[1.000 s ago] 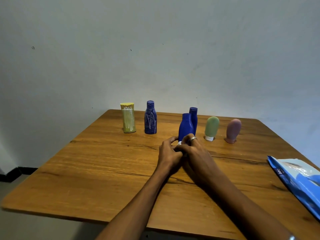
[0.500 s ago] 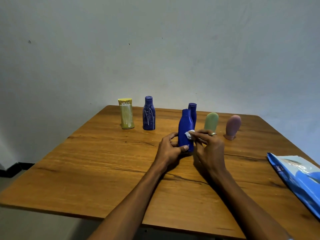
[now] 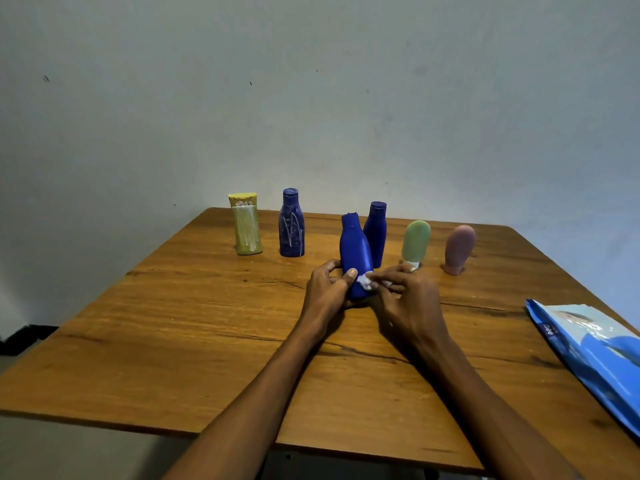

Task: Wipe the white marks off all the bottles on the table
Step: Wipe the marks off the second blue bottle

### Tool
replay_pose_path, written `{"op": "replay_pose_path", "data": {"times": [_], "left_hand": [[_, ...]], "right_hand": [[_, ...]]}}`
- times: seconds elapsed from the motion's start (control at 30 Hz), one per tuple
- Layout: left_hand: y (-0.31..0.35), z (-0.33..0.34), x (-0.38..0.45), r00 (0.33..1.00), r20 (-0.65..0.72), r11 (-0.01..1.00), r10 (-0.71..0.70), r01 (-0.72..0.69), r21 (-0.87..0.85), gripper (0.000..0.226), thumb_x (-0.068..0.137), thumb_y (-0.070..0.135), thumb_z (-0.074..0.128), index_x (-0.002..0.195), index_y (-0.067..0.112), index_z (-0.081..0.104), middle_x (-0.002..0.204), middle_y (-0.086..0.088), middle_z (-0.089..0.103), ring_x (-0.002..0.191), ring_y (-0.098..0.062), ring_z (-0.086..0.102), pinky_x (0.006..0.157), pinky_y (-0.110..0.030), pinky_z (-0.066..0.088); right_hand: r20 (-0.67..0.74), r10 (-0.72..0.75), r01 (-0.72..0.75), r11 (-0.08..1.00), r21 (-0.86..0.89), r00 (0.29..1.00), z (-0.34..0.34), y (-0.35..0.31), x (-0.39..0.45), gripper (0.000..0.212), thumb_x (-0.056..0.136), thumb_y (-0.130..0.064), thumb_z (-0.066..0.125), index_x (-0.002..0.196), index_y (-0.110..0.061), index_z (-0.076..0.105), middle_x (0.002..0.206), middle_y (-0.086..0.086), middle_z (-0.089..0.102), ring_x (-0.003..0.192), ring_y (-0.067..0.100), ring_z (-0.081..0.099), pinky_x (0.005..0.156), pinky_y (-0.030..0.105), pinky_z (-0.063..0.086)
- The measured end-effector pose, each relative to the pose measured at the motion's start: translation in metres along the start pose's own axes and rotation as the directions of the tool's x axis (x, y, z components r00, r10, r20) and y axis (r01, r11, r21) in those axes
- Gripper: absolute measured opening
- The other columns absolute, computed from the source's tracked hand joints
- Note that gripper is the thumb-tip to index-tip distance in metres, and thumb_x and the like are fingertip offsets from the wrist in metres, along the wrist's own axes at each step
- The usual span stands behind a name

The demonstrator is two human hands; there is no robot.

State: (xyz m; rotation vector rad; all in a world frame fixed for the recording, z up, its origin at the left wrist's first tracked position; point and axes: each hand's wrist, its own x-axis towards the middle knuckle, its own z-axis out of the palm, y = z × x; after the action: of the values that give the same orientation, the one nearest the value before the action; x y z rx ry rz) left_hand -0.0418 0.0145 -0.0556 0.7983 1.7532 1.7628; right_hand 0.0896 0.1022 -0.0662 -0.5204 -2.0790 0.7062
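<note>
My left hand (image 3: 327,284) grips the lower part of a blue bottle (image 3: 355,249) that leans slightly left on the wooden table (image 3: 207,323). My right hand (image 3: 407,296) pinches a small white wipe (image 3: 366,282) and presses it against the bottle's lower front. Behind it stands a second blue bottle (image 3: 375,233). At the back left, a yellow bottle (image 3: 245,224) and a dark blue bottle (image 3: 291,224) carry white streaks. A green bottle (image 3: 415,242) and a pink bottle (image 3: 459,249) stand cap-down to the right.
A blue and white wipes packet (image 3: 595,355) lies at the table's right edge. A plain wall rises right behind the table's far edge. The table's near edge runs below my forearms.
My left hand took hold of the nearer blue bottle. My right hand moved the wipe from the bottle's middle down to its lower front. The camera tipped slightly upward.
</note>
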Motion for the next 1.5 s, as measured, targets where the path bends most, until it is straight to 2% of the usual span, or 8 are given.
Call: {"op": "replay_pose_path", "data": {"times": [0.2,0.43,0.7,0.8,0.93,1.23,1.4,1.5], "left_hand": [[0.0,0.001,-0.001,0.999,-0.017,0.998,0.035,-0.034,0.054,0.045,0.101,0.02,0.06,0.144,0.012,0.049,0.123,-0.014,0.069,0.094,-0.023,0.075,0.081,-0.047,0.064],[-0.001,0.002,-0.001,0.995,-0.029,0.989,0.094,-0.091,0.113,0.048,0.102,0.023,0.058,0.147,0.012,0.046,0.092,0.011,0.063,0.073,-0.002,0.07,0.063,-0.018,0.055],[-0.003,0.001,0.005,0.997,-0.052,0.999,0.049,-0.049,0.002,0.047,0.104,0.018,0.054,0.15,0.012,0.043,0.12,-0.01,0.068,0.097,-0.021,0.074,0.078,-0.038,0.064],[-0.003,0.0,0.005,0.999,-0.022,0.998,0.036,-0.037,-0.05,0.043,0.106,0.016,0.048,0.148,0.015,0.044,0.133,-0.012,0.064,0.103,-0.02,0.071,0.076,-0.031,0.063],[-0.002,0.003,0.004,0.998,0.039,0.975,-0.049,0.056,-0.217,0.042,0.109,0.017,0.038,0.151,0.017,0.04,0.138,-0.014,0.06,0.115,-0.026,0.067,0.098,-0.049,0.057],[-0.001,0.01,0.004,0.984,0.175,0.885,-0.028,0.106,-0.454,0.049,0.1,0.044,0.051,0.138,0.012,0.053,0.082,0.0,0.059,0.069,-0.008,0.061,0.065,-0.028,0.053],[-0.003,0.01,0.007,0.975,0.223,0.828,-0.011,0.134,-0.545,0.066,0.087,0.046,0.065,0.139,0.009,0.049,0.088,-0.003,0.065,0.08,-0.017,0.066,0.084,-0.044,0.057],[-0.008,0.009,0.013,0.957,0.287,0.753,-0.031,0.212,-0.623,0.067,0.08,0.05,0.076,0.128,0.007,0.057,0.113,-0.018,0.06,0.108,-0.038,0.054,0.113,-0.064,0.032]], "right_hand": [[0.02,-0.039,0.04,0.999,-0.037,0.999,0.005,-0.001,-0.004,0.022,0.092,-0.015,0.074,0.112,-0.024,0.076,0.109,-0.008,0.063,0.097,0.002,0.065,0.079,0.011,0.056],[0.18,-0.179,0.202,0.972,-0.123,0.967,0.011,-0.008,-0.01,0.023,0.09,-0.02,0.077,0.113,-0.024,0.076,0.113,-0.005,0.062,0.098,0.003,0.063,0.081,0.023,0.06],[-0.047,0.147,-0.146,0.989,0.016,0.988,0.006,0.0,-0.004,0.014,0.094,-0.022,0.072,0.107,-0.026,0.073,0.103,-0.012,0.073,0.09,-0.003,0.068,0.072,0.018,0.06],[-0.033,0.27,-0.263,0.954,0.146,0.962,0.005,0.0,-0.003,0.012,0.095,-0.019,0.07,0.104,-0.028,0.071,0.1,-0.014,0.072,0.09,-0.006,0.067,0.066,0.013,0.056],[0.054,0.321,-0.324,0.91,0.259,0.945,0.01,-0.004,-0.006,0.014,0.094,-0.02,0.072,0.101,-0.032,0.07,0.102,-0.012,0.073,0.095,0.003,0.07,0.075,0.027,0.062],[0.093,0.136,-0.155,0.957,0.244,0.986,0.01,-0.017,-0.011,0.018,0.089,-0.011,0.076,0.101,-0.024,0.072,0.104,-0.011,0.074,0.096,-0.003,0.07,0.074,0.013,0.056],[0.053,0.092,-0.102,0.967,0.235,0.994,0.011,-0.016,-0.011,0.018,0.09,-0.011,0.074,0.101,-0.025,0.072,0.103,-0.013,0.073,0.097,-0.001,0.07,0.077,0.019,0.059],[0.038,0.099,-0.105,0.967,0.234,0.994,0.011,-0.015,-0.012,0.017,0.09,-0.012,0.074,0.1,-0.025,0.072,0.098,-0.012,0.074,0.093,0.002,0.072,0.075,0.023,0.061]]}}
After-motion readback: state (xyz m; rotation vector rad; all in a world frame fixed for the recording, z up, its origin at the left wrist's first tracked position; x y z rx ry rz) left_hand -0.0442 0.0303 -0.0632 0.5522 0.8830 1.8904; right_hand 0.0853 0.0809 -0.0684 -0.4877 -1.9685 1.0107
